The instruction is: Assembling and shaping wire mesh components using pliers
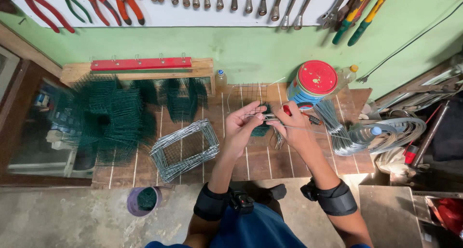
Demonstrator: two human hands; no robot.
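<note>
Left of the round red-lidded tin (312, 82), the left hand (239, 124) pinches a small grey wire mesh square (254, 114). Right beside it, the right hand (293, 127) grips red-handled pliers (288, 110), nearer the tin.

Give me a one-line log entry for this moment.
left hand: pinches wire mesh piece | right hand: holds red-handled tool at mesh | bench: mesh frame, wire bundle
</note>
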